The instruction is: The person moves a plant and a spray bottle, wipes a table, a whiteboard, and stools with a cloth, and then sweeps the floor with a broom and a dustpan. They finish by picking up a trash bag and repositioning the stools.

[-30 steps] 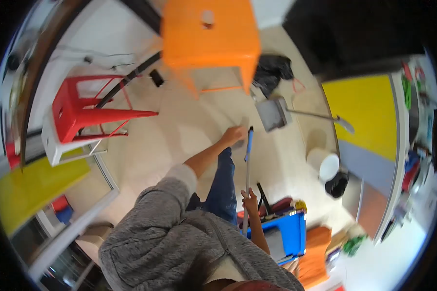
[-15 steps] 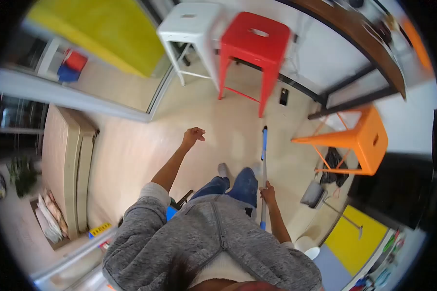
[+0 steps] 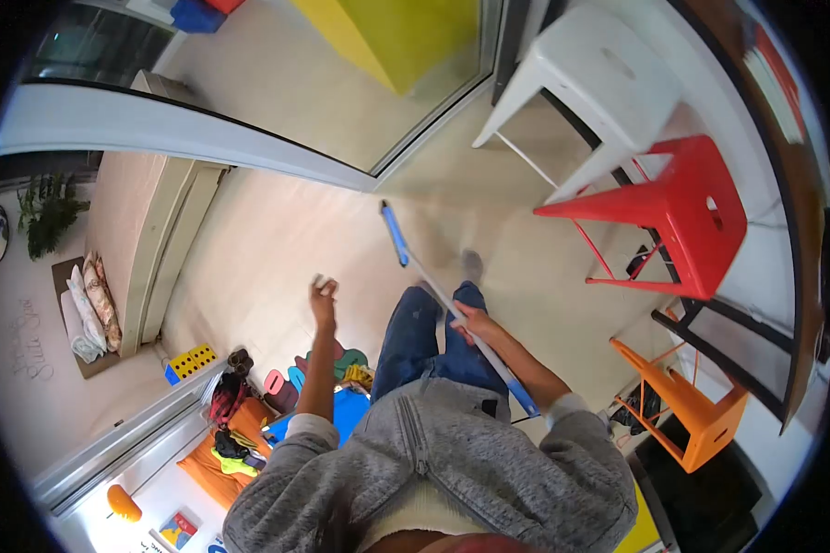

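In the head view, a long pole with a grey shaft and blue ends slants across the floor in front of my legs. My right hand is wrapped round its shaft, below the middle. The far blue end rests near the glass door frame, and the near blue end lies beside my right forearm. My left hand hangs over the floor at the left of my legs, touching nothing, its fingers curled but apart.
A white stool, a red stool and an orange stool line the right side. A glass door frame crosses the upper left. Colourful items and a yellow block lie at lower left.
The view has turned, so the stools appear further right. The pole, still in my right hand, now slants to the upper left instead of standing nearly straight ahead.
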Demonstrator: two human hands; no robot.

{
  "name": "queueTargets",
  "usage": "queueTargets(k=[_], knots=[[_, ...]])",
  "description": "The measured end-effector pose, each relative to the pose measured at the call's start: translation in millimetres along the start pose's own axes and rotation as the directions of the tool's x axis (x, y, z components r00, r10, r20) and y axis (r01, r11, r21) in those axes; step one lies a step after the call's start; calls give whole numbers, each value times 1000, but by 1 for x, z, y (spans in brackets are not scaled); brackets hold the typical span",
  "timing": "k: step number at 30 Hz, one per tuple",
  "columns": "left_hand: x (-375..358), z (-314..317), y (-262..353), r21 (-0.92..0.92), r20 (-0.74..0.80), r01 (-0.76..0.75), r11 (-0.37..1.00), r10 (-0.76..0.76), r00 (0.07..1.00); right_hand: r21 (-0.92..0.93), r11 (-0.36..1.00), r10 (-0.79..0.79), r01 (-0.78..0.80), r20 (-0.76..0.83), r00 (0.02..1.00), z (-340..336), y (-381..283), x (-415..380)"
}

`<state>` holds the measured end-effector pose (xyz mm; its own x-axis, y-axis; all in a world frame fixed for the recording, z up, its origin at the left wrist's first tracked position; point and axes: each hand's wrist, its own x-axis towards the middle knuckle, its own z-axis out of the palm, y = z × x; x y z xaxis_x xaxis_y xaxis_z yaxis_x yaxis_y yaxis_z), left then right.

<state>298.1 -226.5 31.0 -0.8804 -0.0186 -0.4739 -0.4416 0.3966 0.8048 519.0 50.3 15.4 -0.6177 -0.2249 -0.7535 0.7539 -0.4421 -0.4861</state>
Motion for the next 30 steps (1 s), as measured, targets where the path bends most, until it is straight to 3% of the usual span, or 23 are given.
queueTargets(k=[2,4,6,7,9,10,12,14,16,17,18,20,21,22,23,24,25,26,28,30], knots=[[44,-23,52,-172,-134,-73,982,50,990,225,955,204,-193,-27,979,22,-30,72],[99,-41,89,-44,-164,-207,977,197,967,-4,994,109,-109,123,986,27,-32,156],[141,-33,142,18,-235,-186,982,185,954,45,971,236,-234,-43,971,37,-41,227],[169,-27,164,-1,-231,-199,980,194,953,-207,951,205,-231,-139,969,30,-61,250],[195,-35,181,-9,-235,-179,984,172,957,-114,981,131,-157,-212,969,26,-84,247],[202,-40,184,-5,-153,-271,963,267,951,223,974,90,-34,-246,965,19,-93,232],[224,-38,198,-56,18,-468,882,470,883,60,998,-5,21,-265,964,-5,-55,221],[238,-39,207,-1,90,-458,889,456,885,388,921,125,-29,-225,966,0,-26,189],[244,-38,206,-38,116,-448,893,449,886,409,912,186,16,-450,874,19,-10,148],[252,-41,201,47,166,-549,834,536,828,393,919,199,43,-554,808,40,2,138],[252,-43,201,55,148,-521,852,509,848,371,926,205,73,-654,729,62,11,130],[253,-40,197,52,101,-470,881,464,880,371,928,231,37,-651,723,121,-12,106],[261,-47,188,-18,68,-473,881,473,879,484,870,249,95,-596,764,143,-27,95],[268,-54,180,139,83,-545,827,539,838,594,792,259,143,-538,802,164,-35,90],[273,-60,176,213,107,-576,789,567,816,578,807,202,123,-466,861,175,-36,102],[279,-65,173,283,131,-608,742,598,791,555,825,139,109,-387,912,177,-38,126],[292,-72,163,224,121,-625,748,615,779,499,856,55,134,-344,937,178,-38,162],[277,-65,182,331,146,-612,718,602,785,444,882,-27,161,-295,955,171,-29,204],[277,-63,187,301,129,-546,782,534,836,271,953,-17,136,-399,917,144,2,271],[276,-59,195,332,156,-562,757,544,824,416,909,128,31,-350,928,100,-1,253]])
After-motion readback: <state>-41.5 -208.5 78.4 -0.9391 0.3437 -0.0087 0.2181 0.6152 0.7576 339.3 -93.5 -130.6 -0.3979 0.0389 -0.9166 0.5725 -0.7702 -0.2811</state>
